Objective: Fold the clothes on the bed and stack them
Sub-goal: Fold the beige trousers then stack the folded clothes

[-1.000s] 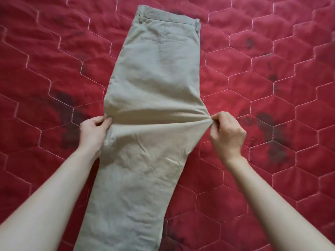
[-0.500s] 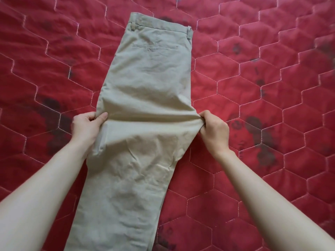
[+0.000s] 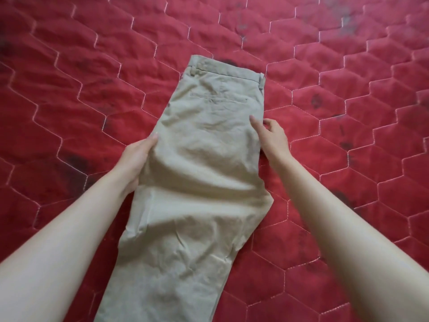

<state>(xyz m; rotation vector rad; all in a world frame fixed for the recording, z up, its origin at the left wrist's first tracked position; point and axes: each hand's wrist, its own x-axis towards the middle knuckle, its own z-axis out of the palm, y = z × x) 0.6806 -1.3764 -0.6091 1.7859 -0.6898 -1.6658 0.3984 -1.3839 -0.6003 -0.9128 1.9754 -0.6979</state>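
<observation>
- Stretching across the whole view is the bed (image 3: 69,94), covered in a red quilt stitched in pale hexagons, with dark blotches scattered over it.
- Far left, there's open red quilt with nothing lying on it, all the way up to the top edge of the view.
- Left forearm comes in from the lower left corner, bare, angled up toward the middle.
- Left hand (image 3: 137,159) sits right on the left side edge of the trousers (image 3: 204,159), thumb on top of the cloth, fingers tucked under that edge so it's gripping the fabric there.
- The trousers, a pale khaki pair, lie lengthwise down the centre of the bed, folded leg over leg, waistband at the far end, back pocket facing up.
- Their legs run off the bottom of the view, so the hems can't be seen.
- A soft ridge of cloth bulges across the seat between the two hands.
- Right hand (image 3: 272,138) is at the right side edge of the trousers, below the pocket, forefinger stretched flat onto the cloth, the other fingers loosely spread and relaxed over the quilt just beside the edge, gripping nothing.
- Right forearm enters from the lower right corner.
- Far right, more open quilt, wide and bare out to the edge.
</observation>
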